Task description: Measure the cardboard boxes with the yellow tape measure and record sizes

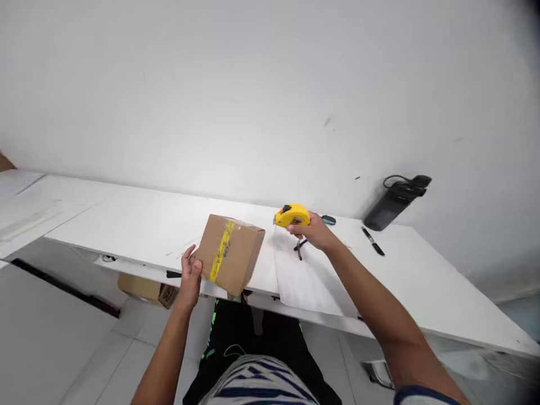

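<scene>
A yellow tape measure [295, 215] is gripped in my right hand [311, 229], above the white table. Its small end hook points left, and a dark wrist strap [299, 247] hangs below it. My left hand [192, 281] is at the left side of a cardboard box [240, 253], its thumb against the box edge and its fingers spread. Some of that hand's contact with the box is hidden. Yellow printed tape [222, 250] runs across the box's top. The box sits at the table's front edge, turned at an angle.
On the white table [126, 216], a black bottle [394, 203] stands by the wall, with a black pen [373, 241] nearby. A dark teal object [328, 220] lies behind my right hand. A white sheet [310, 281] is below. Another cardboard box [141, 286] is under the table.
</scene>
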`<state>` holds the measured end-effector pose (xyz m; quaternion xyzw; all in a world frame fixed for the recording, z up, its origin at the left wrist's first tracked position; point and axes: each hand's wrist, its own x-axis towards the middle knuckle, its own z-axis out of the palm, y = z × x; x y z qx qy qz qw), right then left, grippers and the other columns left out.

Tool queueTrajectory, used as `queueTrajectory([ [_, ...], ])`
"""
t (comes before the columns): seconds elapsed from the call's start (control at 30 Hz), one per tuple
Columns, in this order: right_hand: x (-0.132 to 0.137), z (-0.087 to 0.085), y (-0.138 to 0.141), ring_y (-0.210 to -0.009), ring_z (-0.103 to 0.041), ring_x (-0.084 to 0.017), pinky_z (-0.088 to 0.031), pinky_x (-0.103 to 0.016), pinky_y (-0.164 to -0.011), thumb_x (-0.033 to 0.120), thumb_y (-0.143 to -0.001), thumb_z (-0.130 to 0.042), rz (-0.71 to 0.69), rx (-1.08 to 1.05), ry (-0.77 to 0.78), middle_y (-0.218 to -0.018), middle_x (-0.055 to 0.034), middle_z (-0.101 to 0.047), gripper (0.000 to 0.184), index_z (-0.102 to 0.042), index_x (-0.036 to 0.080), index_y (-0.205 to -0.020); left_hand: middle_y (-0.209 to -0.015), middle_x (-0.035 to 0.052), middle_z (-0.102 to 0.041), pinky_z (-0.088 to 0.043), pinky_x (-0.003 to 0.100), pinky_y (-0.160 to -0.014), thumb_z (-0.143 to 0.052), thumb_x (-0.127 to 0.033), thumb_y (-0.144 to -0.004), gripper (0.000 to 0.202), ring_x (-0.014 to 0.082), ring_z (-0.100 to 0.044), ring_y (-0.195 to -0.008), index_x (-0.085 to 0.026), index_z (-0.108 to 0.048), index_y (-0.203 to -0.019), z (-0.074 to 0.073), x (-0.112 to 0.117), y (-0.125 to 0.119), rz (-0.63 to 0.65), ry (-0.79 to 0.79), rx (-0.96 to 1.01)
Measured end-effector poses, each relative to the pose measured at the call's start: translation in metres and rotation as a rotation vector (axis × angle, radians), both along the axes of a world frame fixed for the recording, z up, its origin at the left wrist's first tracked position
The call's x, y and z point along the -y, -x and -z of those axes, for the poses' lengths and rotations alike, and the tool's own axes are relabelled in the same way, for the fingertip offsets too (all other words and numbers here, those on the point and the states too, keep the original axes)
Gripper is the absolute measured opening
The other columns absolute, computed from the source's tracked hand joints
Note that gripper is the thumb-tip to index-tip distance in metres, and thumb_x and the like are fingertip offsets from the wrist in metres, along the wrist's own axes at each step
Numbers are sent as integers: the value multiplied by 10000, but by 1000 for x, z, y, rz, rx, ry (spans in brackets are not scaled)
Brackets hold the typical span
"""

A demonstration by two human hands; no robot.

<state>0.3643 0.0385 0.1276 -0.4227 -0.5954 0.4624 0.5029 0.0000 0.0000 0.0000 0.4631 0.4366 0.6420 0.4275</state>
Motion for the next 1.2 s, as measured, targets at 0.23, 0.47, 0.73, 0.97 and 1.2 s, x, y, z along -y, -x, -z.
queueTrajectory([
  [0.23, 3, -5, 37, -550, -490, -98, -381, -238, -478, 384, -628, -859, -161, 77, 35, -698, 25, -614, 455, -667, 171, -982, -1330, 156, -572, -441, 485, -1056, -649, -531, -810, 585, 313, -505, -1292, -191, -552, -1275, 11, -5, -18, -201, -2, -343],
  [0.47, -4, -38, 84, -950, -645, -207, -539, -330, -767, 409, -690, -827, -247, 219, -84, -1055, -33, -672, 524, -570, 221, -1106, -1360, 158, -510, -423, 434, -1095, -603, -502, -875, 626, 261, -510, -1294, -202, -419, -1393, -48, 0, -61, -270, 44, -151],
  [0.73, -16, -49, 130, -961, -621, -218, -498, -359, -817, 448, -770, -749, -458, 553, -369, -1088, -47, -654, 478, -555, 222, -1143, -1631, 170, -240, -396, 429, -1144, -745, -433, -804, 1015, 308, -378, -1453, -258, -108, -1574, -76, 22, -93, 4, 79, -12],
  [0.97, -15, -48, 139, -901, -622, -204, -468, -327, -769, 552, -801, -697, -460, 607, -333, -1021, -16, -672, 494, -540, 237, -1147, -1615, 155, -304, -390, 439, -1150, -649, -431, -884, 955, 295, -390, -1453, -273, -35, -1598, -71, 20, -86, 64, -17, -74],
  [1.2, -3, -60, 122, -870, -626, -215, -450, -332, -742, 518, -820, -677, -362, 794, -310, -1012, -31, -692, 441, -560, 239, -1142, -1629, 130, -294, -333, 410, -1189, -570, -469, -929, 791, 279, -335, -1486, -249, -189, -1587, -63, 18, -94, 9, -22, -122],
])
